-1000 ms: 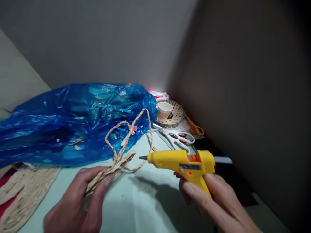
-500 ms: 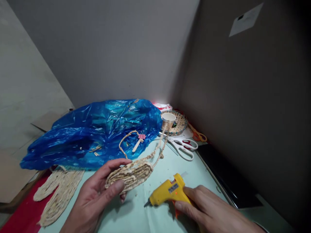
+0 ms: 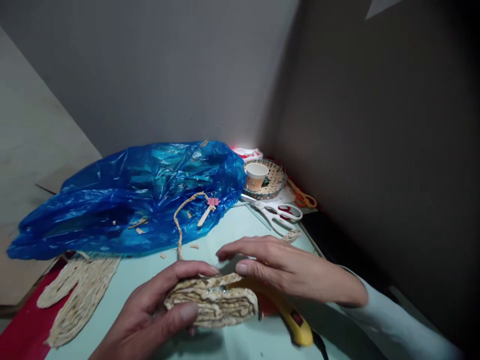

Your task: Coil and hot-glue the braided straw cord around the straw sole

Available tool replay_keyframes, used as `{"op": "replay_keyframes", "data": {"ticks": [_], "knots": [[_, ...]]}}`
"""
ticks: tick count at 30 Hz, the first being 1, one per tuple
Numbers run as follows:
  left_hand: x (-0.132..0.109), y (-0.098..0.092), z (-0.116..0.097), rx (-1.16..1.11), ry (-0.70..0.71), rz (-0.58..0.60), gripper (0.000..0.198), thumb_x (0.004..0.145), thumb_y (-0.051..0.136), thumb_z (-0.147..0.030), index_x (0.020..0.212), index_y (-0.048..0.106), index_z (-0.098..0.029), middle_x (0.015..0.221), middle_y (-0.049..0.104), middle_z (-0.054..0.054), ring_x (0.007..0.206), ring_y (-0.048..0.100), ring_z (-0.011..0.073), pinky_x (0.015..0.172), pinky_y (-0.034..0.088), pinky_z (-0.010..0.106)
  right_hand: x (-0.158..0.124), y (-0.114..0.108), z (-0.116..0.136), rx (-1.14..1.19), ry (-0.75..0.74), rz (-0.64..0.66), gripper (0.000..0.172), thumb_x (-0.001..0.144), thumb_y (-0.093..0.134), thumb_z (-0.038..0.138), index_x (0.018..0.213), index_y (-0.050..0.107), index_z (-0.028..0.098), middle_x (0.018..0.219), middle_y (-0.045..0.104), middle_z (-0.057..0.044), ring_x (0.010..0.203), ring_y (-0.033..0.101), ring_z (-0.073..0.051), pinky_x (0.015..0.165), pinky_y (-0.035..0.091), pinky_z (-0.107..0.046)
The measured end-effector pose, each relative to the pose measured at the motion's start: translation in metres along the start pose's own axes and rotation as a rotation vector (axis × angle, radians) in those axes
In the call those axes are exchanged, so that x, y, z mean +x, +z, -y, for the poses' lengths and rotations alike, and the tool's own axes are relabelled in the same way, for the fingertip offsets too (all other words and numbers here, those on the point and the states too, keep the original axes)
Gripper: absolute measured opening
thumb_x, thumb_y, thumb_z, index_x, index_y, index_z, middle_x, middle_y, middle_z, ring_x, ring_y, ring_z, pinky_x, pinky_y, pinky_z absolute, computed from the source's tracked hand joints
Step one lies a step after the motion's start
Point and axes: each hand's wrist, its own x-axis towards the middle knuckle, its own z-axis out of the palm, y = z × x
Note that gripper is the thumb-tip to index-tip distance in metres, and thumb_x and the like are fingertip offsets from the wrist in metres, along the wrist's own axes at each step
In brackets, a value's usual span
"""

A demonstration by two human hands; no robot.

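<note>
My left hand (image 3: 157,310) grips a coiled, braided straw piece (image 3: 212,302) at the near middle of the pale green table, thumb in front and fingers over its top edge. My right hand (image 3: 285,267) reaches across from the right, its fingertips pressed on the top of the same coil. A loose braided strand (image 3: 180,220) runs from the coil up toward the blue bag. A yellow glue gun (image 3: 290,317) lies on the table under my right forearm, let go.
A crumpled blue plastic bag (image 3: 131,195) fills the back left. A woven tray with a paper cup (image 3: 257,174), white scissors (image 3: 277,212) and orange scissors (image 3: 303,200) sit in the back corner. A flat straw mat (image 3: 75,295) lies left. Walls close in behind and right.
My right hand put the glue gun down on the table and moved left onto the straw coil. My left hand lowered the coil nearer to me.
</note>
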Motion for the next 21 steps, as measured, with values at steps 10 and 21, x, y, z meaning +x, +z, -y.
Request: {"op": "replay_keyframes", "data": {"ticks": [10,21], "knots": [[0.003,0.011,-0.002,0.001,-0.027,-0.008,0.026,0.077,0.073,-0.052,0.096,0.079,-0.036,0.104,0.078,-0.001,0.085,0.072,0.0227,0.068,0.059,0.024,-0.004,0.001,-0.014,-0.205,-0.269,-0.2,0.026,0.102,0.045,0.012,0.109,0.07,0.01,0.087,0.067,-0.008,0.078,0.059,-0.016,0.068,0.046,-0.028],[0.006,0.017,-0.001,0.031,-0.141,-0.104,0.028,0.075,0.071,-0.055,0.086,0.079,-0.032,0.083,0.078,-0.001,0.062,0.066,0.0177,0.047,0.051,0.022,-0.014,0.011,0.0,-0.609,-0.522,-0.301,0.025,0.099,0.043,0.006,0.104,0.067,0.004,0.089,0.077,-0.009,0.087,0.066,-0.022,0.067,0.048,-0.04]]}}
